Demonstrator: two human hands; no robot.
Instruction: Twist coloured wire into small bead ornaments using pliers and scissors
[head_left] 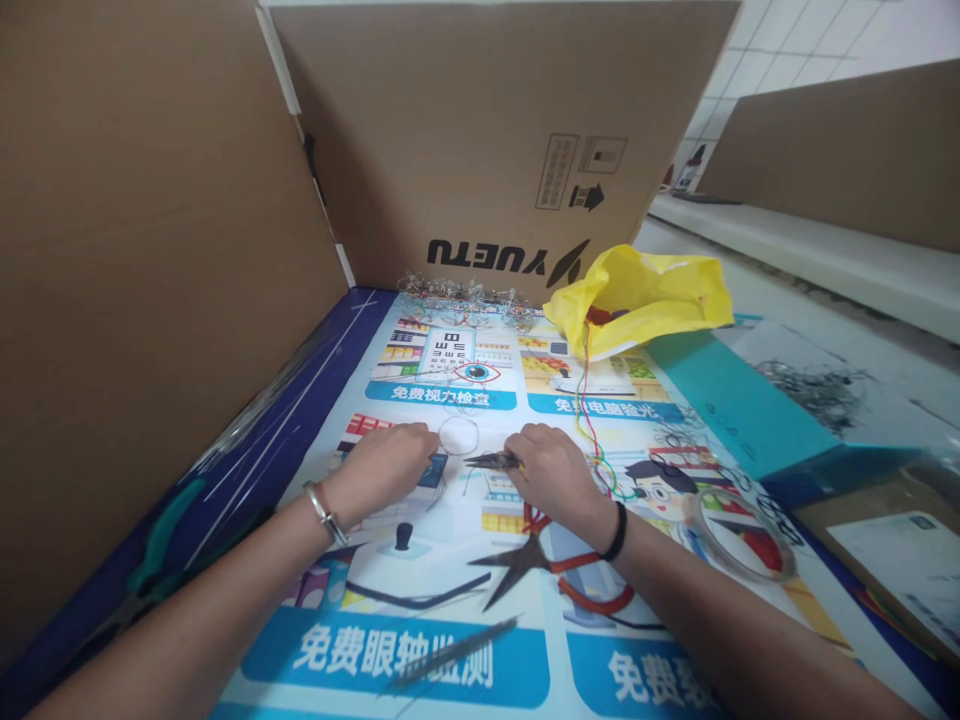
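My left hand (388, 463) is closed in a pinch at the edge of a thin wire loop (478, 437), which stands out to the right of the fingertips. Small pointed pliers (491, 461) are wrapped in my right hand (553, 470), their jaws pointing left, just below and apart from the loop. The pliers' handles are mostly hidden in the palm. Below my right hand lies a pair of scissors (517, 568) with red handles, blades spread. A bundle of straight thin wires (454, 652) rests nearer to me on the printed sheet (352, 565).
Tall cardboard panels (480, 120) wall off the back and left. A yellow bag (660, 300) trails coloured cords (587, 400). Tangled wire pieces (472, 300) line the back. A clear tape roll (742, 535) lies right; teal-handled pliers (163, 535) lie left. Dark wire bits (814, 390) sit far right.
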